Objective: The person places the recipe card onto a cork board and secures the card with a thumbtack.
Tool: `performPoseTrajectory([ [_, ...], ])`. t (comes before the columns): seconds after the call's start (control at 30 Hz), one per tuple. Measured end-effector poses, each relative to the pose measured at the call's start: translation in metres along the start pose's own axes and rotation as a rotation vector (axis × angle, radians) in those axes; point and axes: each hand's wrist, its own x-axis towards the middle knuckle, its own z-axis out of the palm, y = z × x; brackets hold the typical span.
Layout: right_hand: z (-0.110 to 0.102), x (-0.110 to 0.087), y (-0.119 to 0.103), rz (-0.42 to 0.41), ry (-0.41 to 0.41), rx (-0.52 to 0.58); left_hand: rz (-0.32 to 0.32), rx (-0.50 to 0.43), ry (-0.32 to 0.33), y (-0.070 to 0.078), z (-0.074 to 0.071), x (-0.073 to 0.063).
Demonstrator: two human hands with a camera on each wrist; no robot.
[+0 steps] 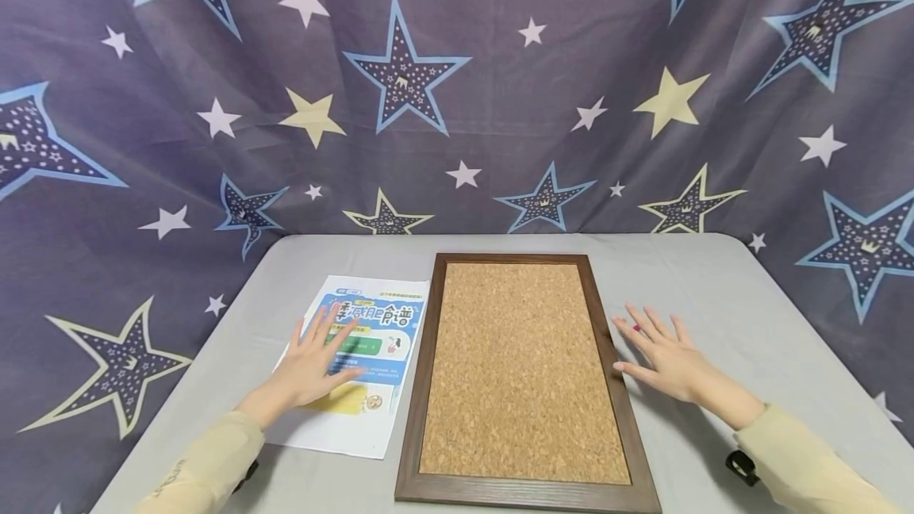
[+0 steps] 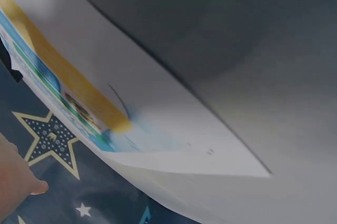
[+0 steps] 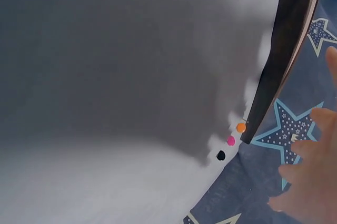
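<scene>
A cork board (image 1: 524,371) with a dark wooden frame lies on the grey table between the two hands. To its left is a printed sheet (image 1: 357,431) with blue, green and yellow areas and large lettering. My left hand (image 1: 309,367) is spread over that sheet, fingers straight and holding nothing. Beyond the board's right side my right hand (image 1: 674,363) is spread too, its thumb near the frame. Three small round pieces, orange (image 3: 240,127), pink (image 3: 231,141) and black (image 3: 221,155), sit in a row beside the frame in the right wrist view; their exact kind is unclear.
The grey tabletop (image 1: 721,292) has rounded far corners. Behind and around it hangs a dark star-patterned cloth (image 1: 493,86). A small dark object (image 1: 743,466) shows at the right sleeve.
</scene>
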Motion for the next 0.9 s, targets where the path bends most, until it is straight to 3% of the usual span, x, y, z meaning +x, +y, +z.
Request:
performPoseTrajectory([
  [0.37, 0.007, 0.002, -0.007, -0.07, -0.011, 0.042, -0.043, -0.045, 0.014, -0.014, -0.003, -0.012],
  [0.77, 0.015, 0.001, -0.009, -0.171, 0.044, 0.065, -0.091, -0.066, 0.035, -0.03, 0.002, -0.02],
  [0.9, 0.016, 0.001, -0.009, -0.177, 0.022, 0.075, -0.116, -0.078, 0.015, -0.036, 0.005, -0.021],
])
